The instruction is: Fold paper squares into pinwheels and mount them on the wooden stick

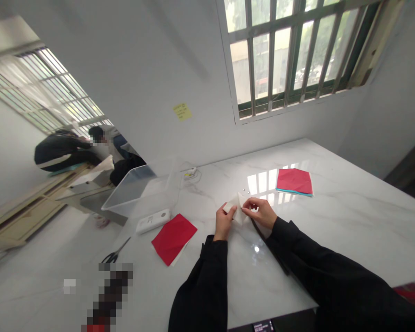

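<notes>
Near the middle of the white marbled table, my left hand (pixel 224 221) grips a small cream-white piece (pixel 239 213), cloth or paper, with the thumb on top of it. My right hand (pixel 260 211) pinches at the right edge of the same piece, thumb and forefinger together. Anything tiny between those fingertips is too small to make out. A few small shiny bits (pixel 246 191) lie on the table just beyond the piece. Both hands are raised slightly over the tabletop, close together.
Left of my hands lie a red sheet (pixel 174 239), a white box-like device (pixel 153 221) and black scissors (pixel 115 254). A clear plastic bin (pixel 134 189) stands behind them. Red and blue sheets (pixel 294 181) are at the right rear. Two people sit far left.
</notes>
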`<state>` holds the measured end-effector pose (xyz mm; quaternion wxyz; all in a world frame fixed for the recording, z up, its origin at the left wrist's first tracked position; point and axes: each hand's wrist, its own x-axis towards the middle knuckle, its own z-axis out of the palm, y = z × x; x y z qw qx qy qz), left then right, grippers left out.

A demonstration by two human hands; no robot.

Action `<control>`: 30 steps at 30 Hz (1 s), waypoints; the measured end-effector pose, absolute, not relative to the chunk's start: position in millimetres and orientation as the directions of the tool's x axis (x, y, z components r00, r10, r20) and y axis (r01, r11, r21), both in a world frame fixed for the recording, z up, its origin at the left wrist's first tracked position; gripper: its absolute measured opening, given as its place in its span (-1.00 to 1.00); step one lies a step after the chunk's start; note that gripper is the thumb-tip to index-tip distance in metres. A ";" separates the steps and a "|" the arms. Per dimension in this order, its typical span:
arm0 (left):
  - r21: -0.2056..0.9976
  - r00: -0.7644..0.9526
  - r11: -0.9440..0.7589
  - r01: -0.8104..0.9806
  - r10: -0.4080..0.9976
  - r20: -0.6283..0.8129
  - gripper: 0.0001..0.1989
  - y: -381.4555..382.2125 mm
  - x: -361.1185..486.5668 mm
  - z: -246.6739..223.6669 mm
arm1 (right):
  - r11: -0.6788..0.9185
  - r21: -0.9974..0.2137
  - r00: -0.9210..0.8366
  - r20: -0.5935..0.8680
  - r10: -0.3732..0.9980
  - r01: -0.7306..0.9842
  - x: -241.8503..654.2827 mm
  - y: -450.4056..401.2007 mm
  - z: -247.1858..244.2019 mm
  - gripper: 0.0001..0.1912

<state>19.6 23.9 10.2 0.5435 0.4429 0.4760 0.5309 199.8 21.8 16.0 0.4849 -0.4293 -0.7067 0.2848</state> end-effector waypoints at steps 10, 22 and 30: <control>0.723 -0.185 0.134 -0.678 0.920 -0.345 -0.80 28.8 9.4 26.6 | 0.216 -0.501 -0.084 0.273 0.958 0.838 219.2 52.2 -3.9 -0.92; 0.653 -0.065 0.193 -0.732 0.935 -0.350 -0.68 27.8 -0.2 29.5 | 0.237 -0.579 -0.100 0.258 0.961 0.780 219.1 47.5 -8.6 -0.83; 0.761 -0.062 0.223 -0.609 0.943 -0.326 -0.51 28.6 4.4 22.5 | 0.474 -0.814 -0.264 0.401 0.877 0.335 201.4 26.8 8.7 -0.37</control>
